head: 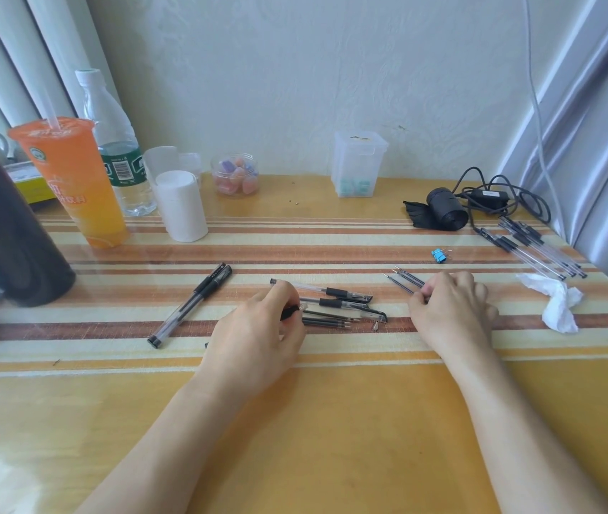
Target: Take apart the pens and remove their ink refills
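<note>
1. Pens (332, 292) are lying part-dismantled on the striped table (332, 421). Two clear barrels with black grips are sitting just past the left fingertips, on the side towards the right hand.
2. Left hand (258, 335) is curling its fingers (281, 289) round a black pen piece (290, 312). I cannot tell whether it is a cap or a grip sleeve.
3. Right hand (450, 313) is pinching the ends of the ink refills (404, 281) between thumb and fingers. Their metal points are fanning out away from the fingertips, towards the wall and to the left.
4. Loose refills (326, 321) are lying just beside the left fingertips, nearer to me than the two barrels. A small metal tip (375, 325) is resting past them, between the two hands.
5. Two capped pens (191, 304) are lying well apart from the left knuckles on the outer side, looking untouched. A further bundle of pens (539, 250) is sitting well beyond the right fingers.
6. Handling, my judgement: the barrels are looking light, stiff and smooth, so likely to roll or slip. I am favouring one hand on the rubbery grip and the other on the clear barrel, then twisting them apart.
7. The refills are looking thin and slightly bendy, and the ink end may smear. I am planning to draw each by its tube, not its point.
</note>
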